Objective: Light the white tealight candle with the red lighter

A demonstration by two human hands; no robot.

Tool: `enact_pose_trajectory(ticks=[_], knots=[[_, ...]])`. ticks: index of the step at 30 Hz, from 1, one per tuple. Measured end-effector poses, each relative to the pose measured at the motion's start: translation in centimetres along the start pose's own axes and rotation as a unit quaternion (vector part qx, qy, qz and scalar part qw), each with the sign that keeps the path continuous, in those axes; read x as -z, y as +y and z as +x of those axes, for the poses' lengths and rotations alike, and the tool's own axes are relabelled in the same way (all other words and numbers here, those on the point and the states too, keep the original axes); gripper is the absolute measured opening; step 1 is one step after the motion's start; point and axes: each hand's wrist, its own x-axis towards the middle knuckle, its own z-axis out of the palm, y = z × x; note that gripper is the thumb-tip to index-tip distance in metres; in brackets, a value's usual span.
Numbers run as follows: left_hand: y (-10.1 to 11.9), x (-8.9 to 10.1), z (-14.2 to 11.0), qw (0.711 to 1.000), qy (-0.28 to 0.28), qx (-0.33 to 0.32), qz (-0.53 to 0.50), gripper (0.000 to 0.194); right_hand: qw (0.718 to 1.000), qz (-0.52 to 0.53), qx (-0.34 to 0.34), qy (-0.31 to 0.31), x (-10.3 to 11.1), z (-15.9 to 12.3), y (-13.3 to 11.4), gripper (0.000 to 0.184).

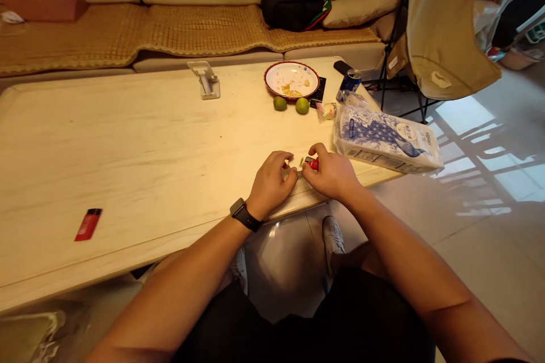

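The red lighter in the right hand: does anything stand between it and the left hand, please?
Only one small thing does. A tiny greenish piece sits in the narrow gap between the red lighter and the left hand. It is too small to identify. The right hand holds the lighter.

Warm indoor light, with lattice-patterned sunlight across the floor (481, 164).
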Motion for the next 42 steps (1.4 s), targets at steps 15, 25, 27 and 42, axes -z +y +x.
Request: enact_pose_trajectory(ticks=[15, 25, 27, 42], knots=[[0.0, -0.1, 0.0, 1.000, 0.003, -0.003, -0.004, 0.026, 1.000, 0.002, -0.003, 0.006, 0.1, 0.1, 0.0, 0.042], [0.0, 0.0, -0.1, 1.000, 0.001, -0.006, 0.000, 0.025, 0.998, 0.021, -0.006, 0.063, 0.3, -0.7, 1.4, 0.044], [0.0, 0.0, 0.0, 1.000, 0.003, -0.007, 0.001, 0.024, 0.998, 0.024, -0.004, 0.062, 0.2, -0.7, 1.4, 0.042], [0.0, 0.1, 0.0, 1.000, 0.001, -0.006, 0.002, 0.024, 0.999, -0.006, 0.031, 0.018, 0.7, -1.0, 1.0, 0.042]])
